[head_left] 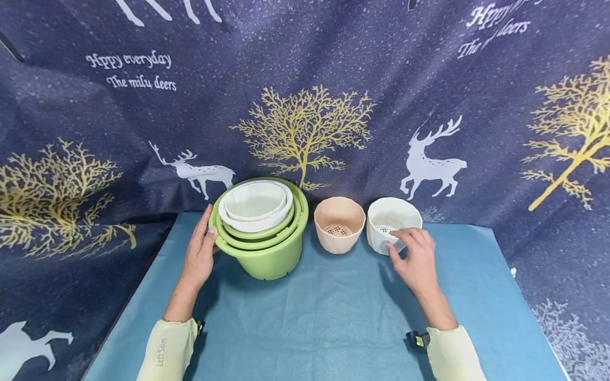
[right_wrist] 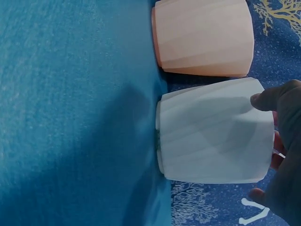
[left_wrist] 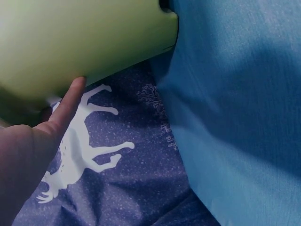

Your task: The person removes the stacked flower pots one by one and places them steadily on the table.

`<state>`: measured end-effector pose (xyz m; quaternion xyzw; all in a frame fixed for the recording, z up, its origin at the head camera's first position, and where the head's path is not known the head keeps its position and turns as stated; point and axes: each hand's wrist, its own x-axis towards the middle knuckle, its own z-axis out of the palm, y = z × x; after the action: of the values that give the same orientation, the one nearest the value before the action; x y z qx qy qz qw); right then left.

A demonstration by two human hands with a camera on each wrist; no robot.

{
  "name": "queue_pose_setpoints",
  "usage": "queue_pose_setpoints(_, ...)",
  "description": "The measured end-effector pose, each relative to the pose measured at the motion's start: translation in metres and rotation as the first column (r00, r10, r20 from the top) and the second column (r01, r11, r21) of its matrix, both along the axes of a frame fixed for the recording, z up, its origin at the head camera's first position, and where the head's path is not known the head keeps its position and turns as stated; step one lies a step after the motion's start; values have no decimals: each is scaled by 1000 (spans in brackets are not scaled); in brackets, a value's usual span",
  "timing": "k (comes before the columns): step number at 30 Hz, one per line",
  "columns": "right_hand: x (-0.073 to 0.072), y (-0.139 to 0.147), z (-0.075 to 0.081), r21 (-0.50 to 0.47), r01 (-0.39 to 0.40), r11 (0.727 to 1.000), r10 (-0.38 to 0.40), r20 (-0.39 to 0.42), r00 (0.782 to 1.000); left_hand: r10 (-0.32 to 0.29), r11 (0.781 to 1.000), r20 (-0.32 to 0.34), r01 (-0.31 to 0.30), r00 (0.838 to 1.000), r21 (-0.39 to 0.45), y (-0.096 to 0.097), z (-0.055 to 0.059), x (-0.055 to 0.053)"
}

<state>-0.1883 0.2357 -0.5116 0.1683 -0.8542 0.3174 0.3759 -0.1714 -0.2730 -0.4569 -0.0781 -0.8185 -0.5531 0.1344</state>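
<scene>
A stack of nested pots stands at the left: a large green flowerpot (head_left: 269, 264) outside, green rims within, and white pots (head_left: 250, 225) innermost. My left hand (head_left: 198, 254) rests against its left side at the rim. In the left wrist view a straight finger (left_wrist: 70, 101) touches the green wall. My right hand (head_left: 415, 259) pinches the near right rim of a white flowerpot (head_left: 378, 239), its fingers over the opening. The right wrist view shows the thumb (right_wrist: 265, 100) on the outer wall of this faceted pot. Its perforated bottom shows from above.
A peach flowerpot (head_left: 339, 243) with holes in its bottom stands between the stack and the white pot. Blue cloth (head_left: 310, 328) covers the table. Behind it hangs a dark blue curtain (head_left: 305, 63) printed with deer and trees.
</scene>
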Motion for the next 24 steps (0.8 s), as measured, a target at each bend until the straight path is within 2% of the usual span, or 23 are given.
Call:
queue_pose_setpoints(16,9,-13,27,-11,-40,999,40,-31,999,6,1000,8,-6,1000,11,1,0,-1)
queue_pose_setpoints(24,12,-25,43,-38,-76,996,72,-84,994,-2,1000,2,2,1000,28,1,0,0)
